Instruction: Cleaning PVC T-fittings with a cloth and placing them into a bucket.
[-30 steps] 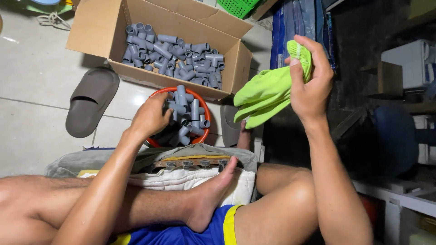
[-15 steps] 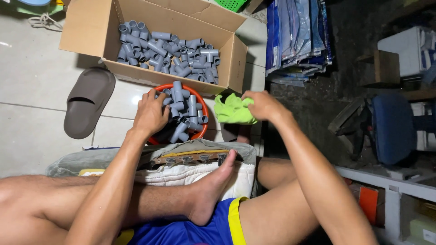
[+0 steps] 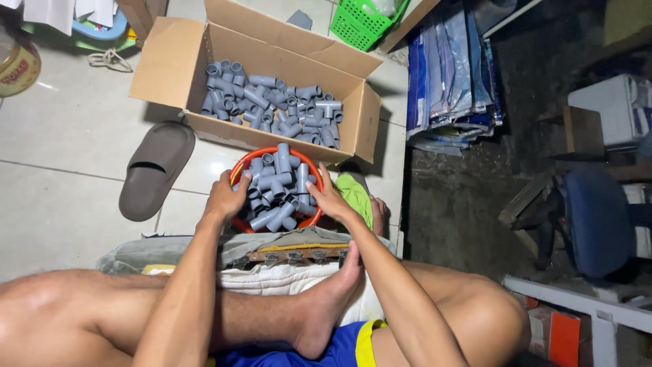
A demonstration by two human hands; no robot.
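While both hands, left hand (image 3: pixel 227 197), right hand (image 3: pixel 326 197), clasp opposite rims, orange bowl (image 3: pixel 239 163) of grey fittings (image 3: pixel 278 187), cardboard box (image 3: pixel 170 75) touching behind.

home storeroom doubling as workspace, tiled floor (image 3: pixel 61 143); cardboard box (image 3: pixel 170 75) of grey pipe fittings (image 3: pixel 272 102), loose slipper (image 3: pixel 155 170), green basket (image 3: pixel 363 20), stacked plastic-wrapped packs (image 3: pixel 451 81), blue chair (image 3: pixel 598 224), person sitting barefoot on floor

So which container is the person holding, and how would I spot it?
Start at the big open cardboard box full of grey plastic pipe fittings on the tiled floor. Right in front of it, towards the person, sits a small round orange plastic basket, with the left hand and right hand on either side. It alone is round and orange-rimmed.
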